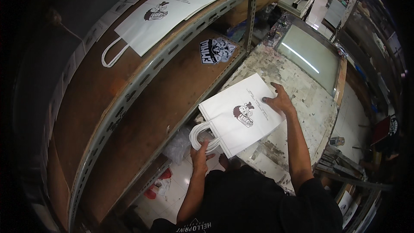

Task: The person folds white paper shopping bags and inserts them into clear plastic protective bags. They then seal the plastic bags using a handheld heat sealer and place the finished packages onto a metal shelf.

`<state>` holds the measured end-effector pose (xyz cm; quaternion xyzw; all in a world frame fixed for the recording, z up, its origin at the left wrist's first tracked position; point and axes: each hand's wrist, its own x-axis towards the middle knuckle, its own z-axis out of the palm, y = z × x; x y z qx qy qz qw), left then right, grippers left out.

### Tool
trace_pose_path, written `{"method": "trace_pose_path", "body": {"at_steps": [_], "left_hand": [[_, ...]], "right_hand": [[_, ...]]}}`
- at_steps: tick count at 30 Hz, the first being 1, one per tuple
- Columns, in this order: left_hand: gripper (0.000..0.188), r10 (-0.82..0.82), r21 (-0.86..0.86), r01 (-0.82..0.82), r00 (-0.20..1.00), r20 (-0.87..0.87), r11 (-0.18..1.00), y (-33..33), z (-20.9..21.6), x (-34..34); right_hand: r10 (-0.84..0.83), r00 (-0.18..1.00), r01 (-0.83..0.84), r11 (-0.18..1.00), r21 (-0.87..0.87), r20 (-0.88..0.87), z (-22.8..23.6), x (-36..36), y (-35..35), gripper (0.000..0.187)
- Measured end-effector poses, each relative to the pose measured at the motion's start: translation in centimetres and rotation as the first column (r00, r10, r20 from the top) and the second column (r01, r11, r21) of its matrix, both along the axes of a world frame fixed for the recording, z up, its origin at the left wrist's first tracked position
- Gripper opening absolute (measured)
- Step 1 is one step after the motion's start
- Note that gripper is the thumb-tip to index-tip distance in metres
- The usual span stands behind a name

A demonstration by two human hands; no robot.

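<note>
A stack of white paper bags point(246, 118) lies tilted over the near left part of the stained worktable, its top bag printed with a dark brown cartoon figure. Looped white handles point(202, 137) bunch together at the stack's left end. My left hand point(199, 156) is closed around the lower part of these handles. At the opposite end, my right hand point(279, 100) grips the stack's edge, thumb on the top face. Some of its fingers are hidden beneath the edge.
Printed white bags point(161, 13) lie overlapping on the upper shelf point(82, 125) to the left. A metal rail edges that shelf. The lower shelf bears a cat-head sticker point(217, 50). A framed glass panel point(310, 56) is set into the far worktable point(308, 112). A small can point(337, 141) stands at right.
</note>
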<state>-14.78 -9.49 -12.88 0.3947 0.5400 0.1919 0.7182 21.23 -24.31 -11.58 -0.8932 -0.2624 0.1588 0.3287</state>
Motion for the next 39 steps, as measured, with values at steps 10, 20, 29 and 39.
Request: {"method": "trace_pose_path", "body": {"at_steps": [10, 20, 29, 39], "left_hand": [[0.081, 0.137, -0.036, -0.132, 0.945, 0.298, 0.991, 1.5, -3.8, -1.7], [0.053, -0.066, 0.093, 0.056, 0.993, 0.100, 0.994, 2.6, -7.5, -1.7], [0.074, 0.048, -0.044, -0.035, 0.938, 0.342, 0.998, 1.1, -9.8, -3.3], [0.072, 0.100, 0.764, -0.191, 0.981, 0.165, 0.617, 3.1, -3.3, -5.8]], "right_hand": [[-0.006, 0.883, -0.012, 0.999, -0.035, -0.470, -1.8, 0.3, -0.3, 0.097], [0.100, 0.792, -0.086, 0.995, 0.053, -0.602, -2.3, -0.3, -0.9, 0.100], [0.067, 0.898, -0.089, 0.996, -0.031, -0.434, -2.8, 0.7, -1.1, 0.109], [-0.062, 0.962, 0.099, 0.987, 0.128, -0.267, 2.7, 1.3, -2.1, 0.094]]}}
